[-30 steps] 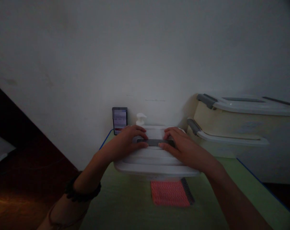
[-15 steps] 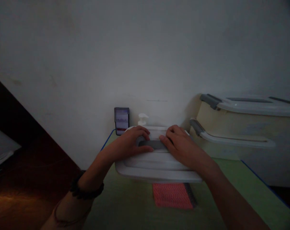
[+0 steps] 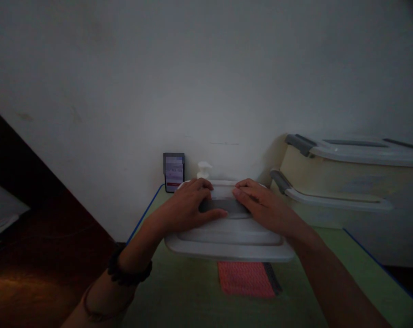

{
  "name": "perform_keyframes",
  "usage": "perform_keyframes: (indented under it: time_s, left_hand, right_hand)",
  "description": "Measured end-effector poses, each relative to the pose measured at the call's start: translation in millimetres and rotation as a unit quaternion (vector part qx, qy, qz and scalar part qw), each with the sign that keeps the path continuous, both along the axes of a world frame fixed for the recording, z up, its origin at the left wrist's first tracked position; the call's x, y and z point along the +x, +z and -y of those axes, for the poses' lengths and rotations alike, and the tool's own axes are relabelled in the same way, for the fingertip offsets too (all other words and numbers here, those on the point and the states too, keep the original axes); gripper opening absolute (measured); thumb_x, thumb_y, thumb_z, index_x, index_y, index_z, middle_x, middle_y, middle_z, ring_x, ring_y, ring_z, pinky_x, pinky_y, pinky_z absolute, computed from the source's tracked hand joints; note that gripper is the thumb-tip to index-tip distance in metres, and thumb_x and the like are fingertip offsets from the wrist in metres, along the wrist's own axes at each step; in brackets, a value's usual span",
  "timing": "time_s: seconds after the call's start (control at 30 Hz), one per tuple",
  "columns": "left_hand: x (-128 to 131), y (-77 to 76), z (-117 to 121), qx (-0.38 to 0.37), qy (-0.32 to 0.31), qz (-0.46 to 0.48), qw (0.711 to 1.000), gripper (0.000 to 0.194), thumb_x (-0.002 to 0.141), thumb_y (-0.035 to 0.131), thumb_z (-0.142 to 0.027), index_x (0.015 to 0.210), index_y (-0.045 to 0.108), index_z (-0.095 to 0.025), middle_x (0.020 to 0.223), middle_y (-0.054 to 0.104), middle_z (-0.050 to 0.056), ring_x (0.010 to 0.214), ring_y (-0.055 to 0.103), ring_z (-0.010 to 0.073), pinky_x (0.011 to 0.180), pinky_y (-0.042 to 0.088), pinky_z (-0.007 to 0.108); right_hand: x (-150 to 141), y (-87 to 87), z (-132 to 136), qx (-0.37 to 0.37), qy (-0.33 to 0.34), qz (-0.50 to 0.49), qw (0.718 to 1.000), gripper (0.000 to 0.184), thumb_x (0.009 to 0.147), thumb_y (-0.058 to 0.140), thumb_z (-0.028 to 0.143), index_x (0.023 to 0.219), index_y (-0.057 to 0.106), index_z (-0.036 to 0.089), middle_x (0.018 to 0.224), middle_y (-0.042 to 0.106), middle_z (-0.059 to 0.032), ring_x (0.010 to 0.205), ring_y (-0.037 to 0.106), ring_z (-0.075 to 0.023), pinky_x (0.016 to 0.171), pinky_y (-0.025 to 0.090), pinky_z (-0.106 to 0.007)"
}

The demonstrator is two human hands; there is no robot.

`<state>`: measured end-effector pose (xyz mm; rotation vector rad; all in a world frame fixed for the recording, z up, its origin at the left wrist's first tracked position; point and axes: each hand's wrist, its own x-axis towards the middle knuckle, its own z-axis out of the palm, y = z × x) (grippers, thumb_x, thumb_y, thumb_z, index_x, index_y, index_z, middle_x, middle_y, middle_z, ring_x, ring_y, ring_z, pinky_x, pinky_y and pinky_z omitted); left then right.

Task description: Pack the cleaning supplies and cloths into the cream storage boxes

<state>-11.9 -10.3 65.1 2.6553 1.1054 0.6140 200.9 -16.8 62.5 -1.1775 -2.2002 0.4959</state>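
Observation:
A white storage box lid (image 3: 226,237) with a grey recessed handle panel (image 3: 231,208) lies in front of me; whatever is below it is mostly hidden. My left hand (image 3: 194,205) rests on the lid's left half, fingers over its far part and thumb stretched across the grey panel. On the right half lies my right hand (image 3: 261,202), its fingers bent loosely over the far side and its thumb near the panel. Both hands touch the lid from above without wrapping round it. A pink cloth (image 3: 245,279) with a grey border lies on the table just in front of the lid.
A phone (image 3: 174,175) leans against the wall behind the lid's left corner, beside a white pump top (image 3: 204,169). Two stacked cream storage boxes (image 3: 329,175) with grey latches stand at the right. The green table (image 3: 168,291) has blue edges.
My left thumb has slid right across the grey panel. My right hand has shifted slightly right, uncovering more of the panel. The lid has barely moved.

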Motion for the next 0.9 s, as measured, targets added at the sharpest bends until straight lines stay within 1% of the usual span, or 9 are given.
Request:
perform_keyframes:
  time_s: [0.07, 0.23, 0.3, 0.37, 0.47, 0.6, 0.77, 0.83, 0.9]
  left_hand:
    - [-1.9, 0.5, -0.5, -0.013, -0.01, 0.019, 1.0, 0.036, 0.082, 0.053, -0.053, 0.077, 0.053, -0.017, 0.113, 0.054, 0.011, 0.103, 0.054, 0.0239, 0.091, 0.042, 0.038]
    - [-12.5, 1.2, -6.9, -0.036, -0.064, 0.081, 0.994, 0.03, 0.075, 0.066, -0.042, 0.09, 0.052, -0.019, 0.111, 0.055, 0.007, 0.103, 0.054, 0.02, 0.091, 0.042, 0.033]
    - [-14.9, 3.0, -8.8, -0.05, -0.08, 0.086, 0.992, 0.027, 0.076, 0.067, -0.038, 0.09, 0.055, -0.019, 0.109, 0.057, 0.006, 0.102, 0.055, 0.0185, 0.091, 0.042, 0.032]
    - [-15.1, 5.1, -9.4, -0.063, -0.089, 0.079, 0.991, 0.023, 0.077, 0.067, -0.035, 0.09, 0.058, -0.018, 0.107, 0.059, 0.006, 0.101, 0.056, 0.0177, 0.091, 0.042, 0.03]
    - [-13.7, 6.2, -9.1, -0.067, -0.08, 0.069, 0.992, 0.025, 0.077, 0.066, -0.035, 0.095, 0.059, -0.019, 0.104, 0.062, 0.005, 0.1, 0.057, 0.0183, 0.09, 0.042, 0.031]
    - [-13.1, 2.9, -10.3, -0.067, -0.039, 0.061, 0.995, 0.031, 0.077, 0.066, -0.039, 0.1, 0.059, -0.019, 0.102, 0.064, 0.005, 0.095, 0.059, 0.0192, 0.086, 0.044, 0.032]
    - [-14.0, -0.9, -14.0, -0.061, -0.074, 0.073, 0.993, 0.027, 0.078, 0.065, -0.038, 0.096, 0.061, -0.018, 0.102, 0.063, 0.006, 0.098, 0.058, 0.0181, 0.09, 0.042, 0.03]
    - [-14.2, -1.0, -14.7, -0.059, -0.075, 0.075, 0.993, 0.027, 0.077, 0.066, -0.038, 0.095, 0.062, -0.017, 0.103, 0.063, 0.006, 0.099, 0.059, 0.0179, 0.091, 0.042, 0.03]
    - [-14.0, -0.4, -14.8, -0.058, -0.073, 0.077, 0.993, 0.026, 0.077, 0.066, -0.038, 0.093, 0.063, -0.018, 0.104, 0.063, 0.006, 0.098, 0.059, 0.0178, 0.091, 0.043, 0.03]
  right_hand:
    - [-0.1, 1.2, 0.2, -0.009, -0.004, -0.012, 1.0, 0.036, 0.094, 0.033, 0.038, 0.07, 0.054, 0.021, 0.087, 0.054, -0.0036, 0.08, 0.054, -0.0157, 0.075, 0.043, -0.03]
    - [-0.2, 3.2, 4.1, -0.028, 0.006, -0.057, 0.998, 0.032, 0.089, 0.044, 0.038, 0.064, 0.05, 0.02, 0.091, 0.052, -0.0039, 0.084, 0.053, -0.0158, 0.078, 0.041, -0.029]
    - [0.7, 3.5, 6.2, -0.036, 0.004, -0.076, 0.996, 0.029, 0.086, 0.048, 0.037, 0.062, 0.048, 0.02, 0.091, 0.051, -0.004, 0.087, 0.052, -0.0166, 0.079, 0.041, -0.03]
    - [2.1, 3.4, 7.4, -0.04, -0.001, -0.089, 0.995, 0.028, 0.085, 0.048, 0.036, 0.062, 0.048, 0.021, 0.09, 0.049, -0.0041, 0.089, 0.051, -0.0177, 0.078, 0.042, -0.03]
    - [3.9, 2.4, 6.2, -0.038, 0.008, -0.076, 0.996, 0.025, 0.085, 0.047, 0.034, 0.064, 0.049, 0.021, 0.088, 0.049, -0.0035, 0.086, 0.051, -0.0174, 0.075, 0.043, -0.03]
    - [3.3, -0.3, 0.9, -0.015, 0.015, -0.005, 1.0, 0.018, 0.084, 0.051, 0.033, 0.071, 0.053, 0.021, 0.089, 0.05, -0.0028, 0.083, 0.052, -0.0162, 0.078, 0.043, -0.031]
    - [0.7, -3.8, -2.1, -0.003, 0.011, 0.01, 1.0, 0.012, 0.085, 0.053, 0.029, 0.077, 0.056, 0.02, 0.096, 0.05, -0.004, 0.088, 0.053, -0.0154, 0.081, 0.042, -0.03]
    - [0.0, -3.7, -1.4, 0.003, 0.009, 0.008, 1.0, 0.014, 0.084, 0.054, 0.03, 0.075, 0.056, 0.02, 0.095, 0.05, -0.0039, 0.088, 0.052, -0.0153, 0.082, 0.041, -0.029]
    - [-0.1, -2.4, -0.4, -0.008, 0.009, -0.009, 1.0, 0.02, 0.086, 0.051, 0.033, 0.071, 0.054, 0.02, 0.091, 0.049, -0.0032, 0.084, 0.052, -0.0149, 0.078, 0.041, -0.028]
